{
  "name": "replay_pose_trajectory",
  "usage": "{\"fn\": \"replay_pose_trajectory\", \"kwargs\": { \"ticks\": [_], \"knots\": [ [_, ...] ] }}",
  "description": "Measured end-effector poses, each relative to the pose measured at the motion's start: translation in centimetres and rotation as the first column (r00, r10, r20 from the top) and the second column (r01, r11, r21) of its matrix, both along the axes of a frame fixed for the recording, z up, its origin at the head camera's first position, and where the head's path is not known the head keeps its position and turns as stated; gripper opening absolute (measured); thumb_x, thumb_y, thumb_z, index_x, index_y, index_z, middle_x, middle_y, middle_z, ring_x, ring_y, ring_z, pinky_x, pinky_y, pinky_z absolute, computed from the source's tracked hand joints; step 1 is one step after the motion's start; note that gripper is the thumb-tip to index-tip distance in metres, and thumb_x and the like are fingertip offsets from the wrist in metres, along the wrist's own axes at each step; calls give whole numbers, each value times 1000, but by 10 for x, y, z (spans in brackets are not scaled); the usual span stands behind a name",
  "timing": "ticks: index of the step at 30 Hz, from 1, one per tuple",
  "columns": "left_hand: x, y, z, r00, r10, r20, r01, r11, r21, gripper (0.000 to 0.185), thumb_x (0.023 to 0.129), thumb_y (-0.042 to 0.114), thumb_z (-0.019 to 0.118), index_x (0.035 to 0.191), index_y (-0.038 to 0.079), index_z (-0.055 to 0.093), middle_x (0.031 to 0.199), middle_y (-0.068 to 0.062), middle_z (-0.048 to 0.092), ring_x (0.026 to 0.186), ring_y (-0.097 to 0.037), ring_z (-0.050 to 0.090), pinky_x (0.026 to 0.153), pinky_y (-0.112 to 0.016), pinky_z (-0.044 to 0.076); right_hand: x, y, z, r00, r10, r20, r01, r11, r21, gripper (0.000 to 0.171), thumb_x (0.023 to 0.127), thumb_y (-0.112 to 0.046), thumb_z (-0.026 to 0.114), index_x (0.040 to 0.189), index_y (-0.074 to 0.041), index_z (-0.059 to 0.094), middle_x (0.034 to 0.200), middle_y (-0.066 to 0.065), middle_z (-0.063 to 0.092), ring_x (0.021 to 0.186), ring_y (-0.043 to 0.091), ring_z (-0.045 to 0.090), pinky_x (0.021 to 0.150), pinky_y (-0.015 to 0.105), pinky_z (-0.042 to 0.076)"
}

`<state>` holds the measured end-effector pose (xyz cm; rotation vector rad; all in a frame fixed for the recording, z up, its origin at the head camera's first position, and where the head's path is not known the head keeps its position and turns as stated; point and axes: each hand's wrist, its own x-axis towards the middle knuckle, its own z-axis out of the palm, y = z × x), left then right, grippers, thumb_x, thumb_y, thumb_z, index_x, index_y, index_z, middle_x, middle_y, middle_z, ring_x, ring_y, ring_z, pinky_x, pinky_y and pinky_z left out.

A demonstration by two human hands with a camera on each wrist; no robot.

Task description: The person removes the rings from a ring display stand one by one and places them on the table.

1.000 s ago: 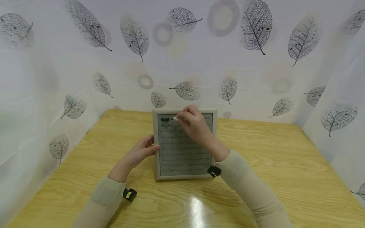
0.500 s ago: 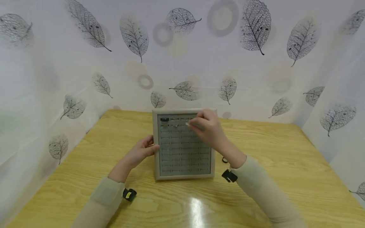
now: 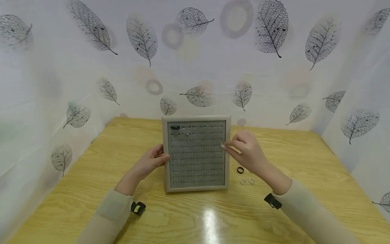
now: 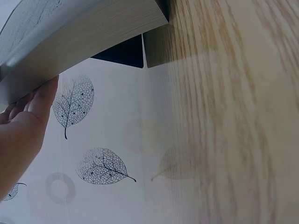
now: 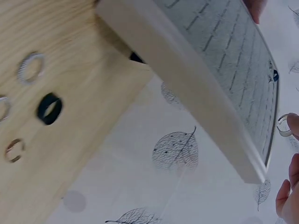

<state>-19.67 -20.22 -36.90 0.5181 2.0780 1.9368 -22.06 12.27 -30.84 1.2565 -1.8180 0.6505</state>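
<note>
A small silver ring [image 3: 222,145] is pinched between the thumb and forefinger of the right hand [image 3: 248,154], the remaining fingers loosely curled; in the right wrist view the ring [image 5: 282,126] is seen at the fingertips, just off the display's face. The ring is held just at the right edge of the grey ring display tray [image 3: 166,156], about a third of the way down from its top.

The tray is stood tilted near the middle of the wooden table [image 3: 304,159], toward the far edge. Its left edge is touched by the left hand [image 3: 151,162], whose fingers are laid nearly straight against the frame; in the left wrist view the fingertips [image 4: 44,95] are seen pressed to the frame's side.

A black ring [image 3: 175,127] is seated in the top left slot of the tray, with a second silver ring [image 3: 186,134] just to its right.

On the table beside the tray's right lower corner, a loose black ring [image 3: 240,170] and two silver rings [image 3: 247,181] are lain close together.
</note>
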Motion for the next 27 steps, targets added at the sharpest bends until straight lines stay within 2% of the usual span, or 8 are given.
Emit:
{"fn": "replay_pose_trajectory", "kwargs": {
  "ticks": [7,16,24,26,27],
  "knots": [
    [0,0,-1,1000,5,6,-5,1000,1,58,91,19,51,136,-4,22,128,-24,38,112,-26,44,89,-36,40,7,24,-14,999,-48,-24,50,997,62,36,92,-30,48,69,-7,65,63,-1,43,56,14,36,55,32,29],
    [0,0,1,1000,2,15,-1,1000,-4,58,91,20,50,137,-2,22,129,-22,38,112,-25,44,89,-36,40,15,48,-38,993,-103,50,93,979,179,44,92,-38,41,69,-8,64,63,-3,45,58,13,38,57,30,23],
    [0,0,2,1000,6,20,-6,1000,-3,58,91,19,51,137,-2,23,128,-22,39,111,-25,45,90,-37,40,22,59,-63,994,-99,38,86,965,250,47,93,-40,36,66,-12,63,65,-6,44,57,10,39,55,26,21],
    [1,0,3,1000,8,19,-8,1000,-6,58,91,20,51,136,-2,23,128,-22,39,111,-25,45,90,-38,40,23,61,-70,996,-84,41,70,961,266,42,91,-39,41,66,-14,62,66,-6,44,58,10,40,55,26,21],
    [1,0,3,1000,8,19,-8,1000,-8,58,91,20,51,136,-2,23,128,-22,39,111,-25,45,90,-38,40,23,62,-73,996,-81,47,65,958,280,35,89,-37,49,66,-15,62,67,-7,44,58,10,40,55,26,21]
  ]
}}
